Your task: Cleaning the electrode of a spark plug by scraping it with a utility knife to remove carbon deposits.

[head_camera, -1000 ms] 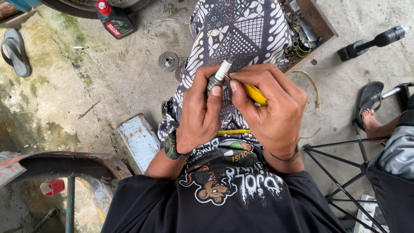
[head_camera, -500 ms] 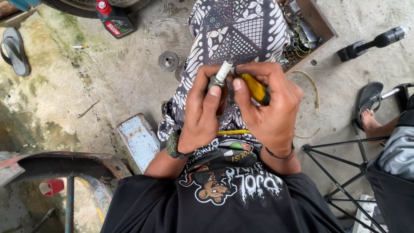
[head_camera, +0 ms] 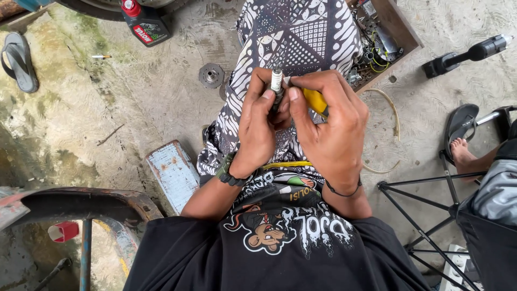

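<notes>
Concrete floor (head_camera: pixel 134 108), stained and mossy, filling the frame: working surface for someone seated low. Patterned black-and-white cloth (head_camera: pixel 301 43) over the lap, upper centre, backdrop directly behind both hands. Curved rusty metal frame (head_camera: pixel 81 202), lower left, standing by. Wooden tray of small parts and wires (head_camera: pixel 385 40), upper right, parked beside the knee, presumably for easy reach. Folding black stand (head_camera: pixel 425 210), lower right, next to another person's bare foot (head_camera: pixel 463 151) on a sandal. Dark oil bottle with red cap (head_camera: pixel 142 21), top edge left of centre; grey sandal (head_camera: pixel 19 59), far upper left. Pale blue rusted metal block (head_camera: pixel 172 172), left of centre, flat on the floor. Cordless tool (head_camera: pixel 466 56), upper right, laid down. Left hand (head_camera: pixel 258 129), centre, wristwatch at the wrist, fingers wrapped closed around a spark plug (head_camera: pixel 277 83), held upright with the white end poking above the fist, steadying it at eye line. Right hand (head_camera: pixel 328 129), just beside and touching, pinched closed on a yellow-handled tool (head_camera: pixel 315 99), tip brought against the plug; tip itself hidden by fingers, so exact contact point uncertain. Small toothed metal disc (head_camera: pixel 211 75), upper centre-left, loose on the floor.
</notes>
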